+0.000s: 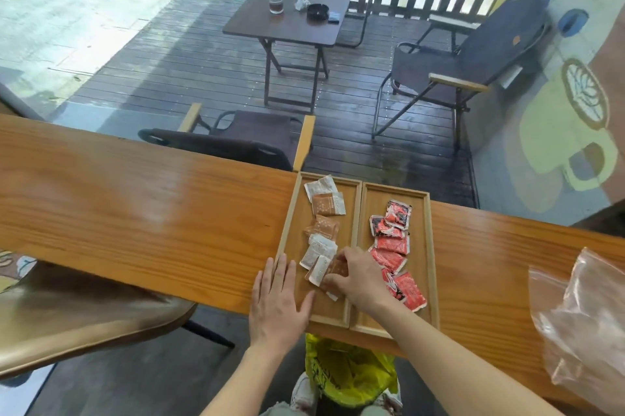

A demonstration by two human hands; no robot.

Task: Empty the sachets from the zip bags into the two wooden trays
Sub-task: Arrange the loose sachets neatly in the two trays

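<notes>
Two wooden trays sit side by side on the long wooden counter. The left tray [291,212] holds several brown and white sachets [327,204]. The right tray [422,239] holds several red sachets [390,239] in a row. My left hand [279,300] lies flat and open on the near left edge of the left tray. My right hand [358,275] reaches over the divide between the trays and pinches a brown sachet [336,272] at the near end of the left tray. Empty clear zip bags [585,314] lie crumpled at the counter's right end.
The counter [135,212] runs left to right in front of a window. A yellow plastic bag [348,371] sits below the counter by my feet. A wooden seat [67,314] stands at the lower left. Outside are a folding table and chairs.
</notes>
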